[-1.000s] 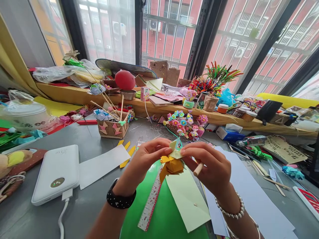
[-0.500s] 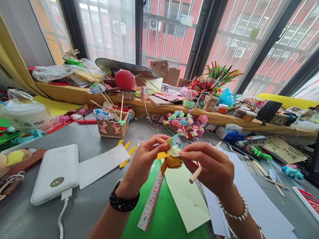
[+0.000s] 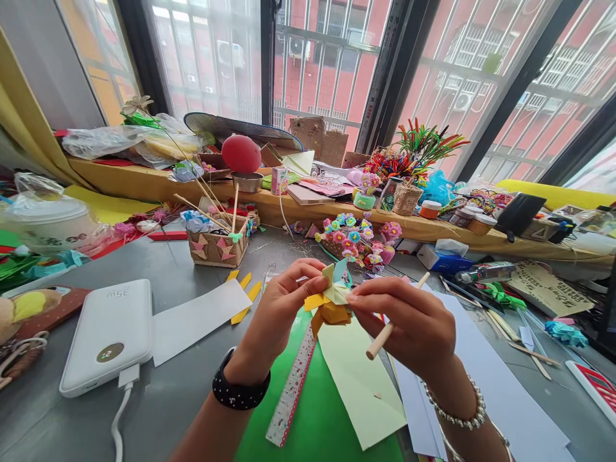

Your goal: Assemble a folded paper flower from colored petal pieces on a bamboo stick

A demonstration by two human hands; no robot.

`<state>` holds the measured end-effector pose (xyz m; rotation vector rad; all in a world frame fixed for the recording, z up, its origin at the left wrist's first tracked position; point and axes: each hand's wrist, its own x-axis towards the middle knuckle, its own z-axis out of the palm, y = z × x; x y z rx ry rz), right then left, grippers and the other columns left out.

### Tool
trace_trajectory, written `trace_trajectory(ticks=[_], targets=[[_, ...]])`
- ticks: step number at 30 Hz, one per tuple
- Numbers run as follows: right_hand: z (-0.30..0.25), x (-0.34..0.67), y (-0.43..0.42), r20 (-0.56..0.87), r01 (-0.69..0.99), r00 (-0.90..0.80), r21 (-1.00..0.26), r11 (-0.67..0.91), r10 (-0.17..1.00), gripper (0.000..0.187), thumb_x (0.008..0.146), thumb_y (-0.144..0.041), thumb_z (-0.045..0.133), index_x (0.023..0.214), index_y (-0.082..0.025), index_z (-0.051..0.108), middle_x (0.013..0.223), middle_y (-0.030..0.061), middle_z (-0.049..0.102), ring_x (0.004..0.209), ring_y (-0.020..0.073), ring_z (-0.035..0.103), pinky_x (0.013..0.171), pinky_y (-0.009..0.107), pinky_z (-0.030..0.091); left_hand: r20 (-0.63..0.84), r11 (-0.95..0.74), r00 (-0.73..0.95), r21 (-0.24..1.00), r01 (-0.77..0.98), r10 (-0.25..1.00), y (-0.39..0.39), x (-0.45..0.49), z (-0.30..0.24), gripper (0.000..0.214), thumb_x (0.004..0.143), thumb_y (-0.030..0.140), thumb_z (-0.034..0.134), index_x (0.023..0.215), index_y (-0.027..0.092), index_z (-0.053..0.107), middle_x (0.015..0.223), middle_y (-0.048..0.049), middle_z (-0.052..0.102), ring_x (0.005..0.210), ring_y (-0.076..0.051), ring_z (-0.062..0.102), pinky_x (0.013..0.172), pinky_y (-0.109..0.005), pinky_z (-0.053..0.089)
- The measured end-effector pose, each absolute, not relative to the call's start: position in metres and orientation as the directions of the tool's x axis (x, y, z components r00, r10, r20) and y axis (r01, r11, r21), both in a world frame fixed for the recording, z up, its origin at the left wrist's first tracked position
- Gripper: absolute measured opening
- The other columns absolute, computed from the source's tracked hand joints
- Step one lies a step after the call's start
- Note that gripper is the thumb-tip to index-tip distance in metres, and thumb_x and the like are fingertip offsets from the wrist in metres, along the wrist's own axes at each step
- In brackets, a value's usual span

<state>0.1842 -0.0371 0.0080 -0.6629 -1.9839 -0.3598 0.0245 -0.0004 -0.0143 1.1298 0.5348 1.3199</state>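
A folded paper flower (image 3: 333, 312), with orange-yellow, pale green and light blue petals, is held up over the green mat (image 3: 308, 404). My left hand (image 3: 282, 305) pinches its petals from the left, thumb and fingers closed. From the right, my right hand (image 3: 414, 321) pinches a pale petal near the flower's middle between thumb and fingertips. A wooden stick (image 3: 380, 340) is tucked in the same hand, slanting under the fingers. Below lie a patterned ruler (image 3: 292, 391) and a pale green paper strip (image 3: 363, 385).
A white power bank (image 3: 110, 333) with a cable lies at left beside a white paper strip (image 3: 199, 321). Yellow paper strips (image 3: 246, 296) lie near it. Behind stand a stick-filled box (image 3: 219, 247) and a basket of crocheted flowers (image 3: 353, 236). White sheets (image 3: 486, 378) lie at right.
Almost nothing differs. My right hand and the stick have shifted very slightly to the right; both hands keep their pinch on the flower.
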Motion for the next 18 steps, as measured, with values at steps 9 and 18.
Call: trace_trajectory(ticks=[9, 18], targets=[[0.0103, 0.1888, -0.0313, 0.819, 0.575, -0.266, -0.289, 0.765, 0.509, 0.016, 0.075, -0.007, 0.057, 0.081, -0.019, 0.065, 0.081, 0.0034, 0.065, 0.068, 0.0118, 0.062, 0.054, 0.021, 0.049, 0.319, -0.244, 0.069, 0.832, -0.498, 0.945, 0.0044, 0.0192, -0.0137, 0.012, 0.068, 0.024, 0.066, 0.064, 0.016, 0.057, 0.089, -0.0005, 0.053, 0.071, -0.009, 0.050, 0.061, -0.018, 0.042], [0.0099, 0.1862, -0.0299, 0.683, 0.520, -0.075, -0.595, 0.613, 0.726, 0.010, 0.077, -0.025, 0.058, 0.072, -0.019, 0.063, 0.068, -0.0004, 0.056, 0.049, 0.0076, 0.043, 0.040, 0.021, 0.032, 0.673, -0.671, -0.030, 0.732, -0.116, 0.739, -0.0016, 0.0235, -0.0204, 0.008, 0.076, 0.013, 0.057, 0.078, 0.020, 0.061, 0.100, -0.0025, 0.049, 0.092, -0.015, 0.055, 0.080, -0.026, 0.048]])
